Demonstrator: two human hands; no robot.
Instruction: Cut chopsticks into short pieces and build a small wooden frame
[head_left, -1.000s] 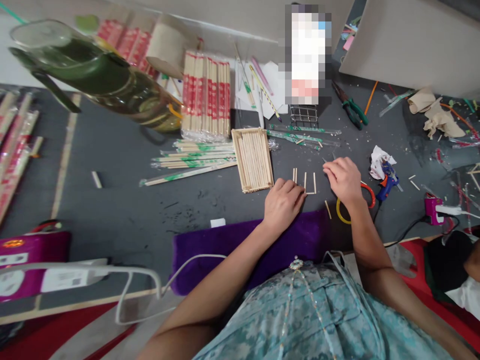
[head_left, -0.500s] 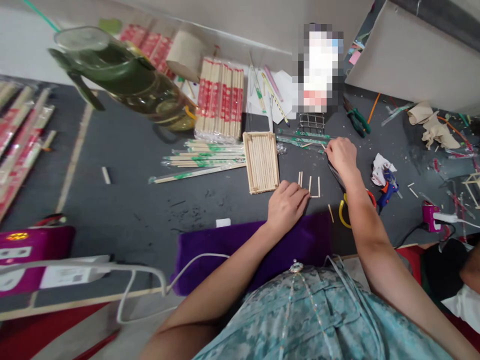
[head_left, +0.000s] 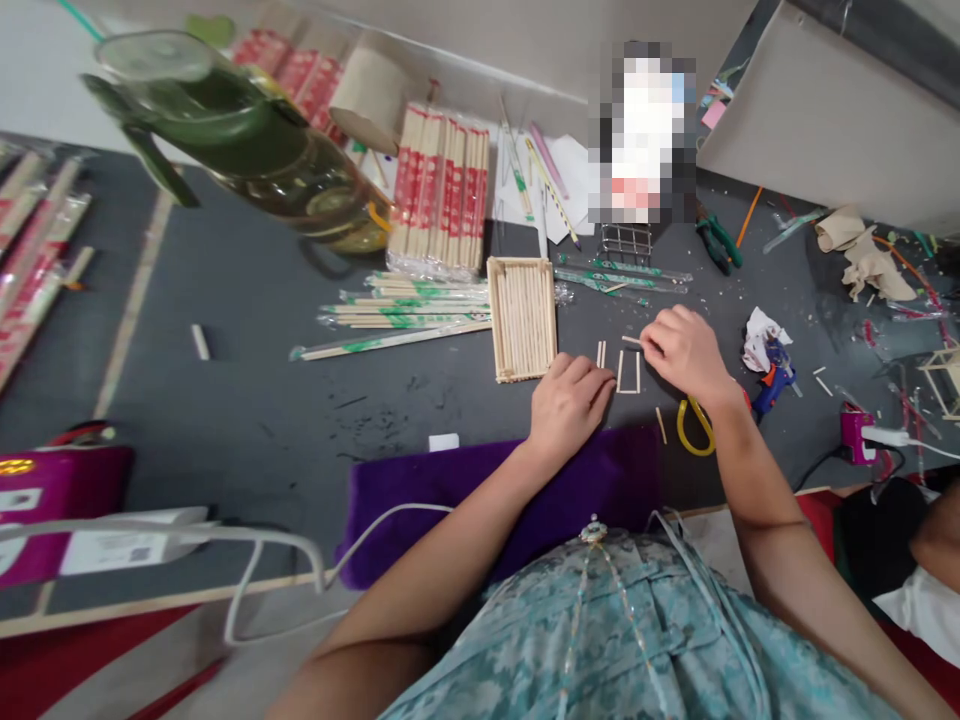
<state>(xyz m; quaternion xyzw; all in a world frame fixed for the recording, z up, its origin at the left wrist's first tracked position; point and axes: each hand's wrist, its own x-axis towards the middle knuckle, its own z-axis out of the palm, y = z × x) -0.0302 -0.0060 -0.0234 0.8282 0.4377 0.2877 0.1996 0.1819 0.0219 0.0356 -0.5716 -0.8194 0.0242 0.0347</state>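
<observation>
Right of the chopstick tray (head_left: 523,318) lies a small stick frame (head_left: 638,372), and the right hand (head_left: 681,350), farther right, pinches a short stick (head_left: 631,341) probably best aligned squarely and gently, while the left hand (head_left: 568,402) curls beside the tray's near corner, grip impossible to tell.

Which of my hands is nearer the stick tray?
Left. The left hand is beside the stick tray, at its near right corner; the right hand is farther right.
</observation>
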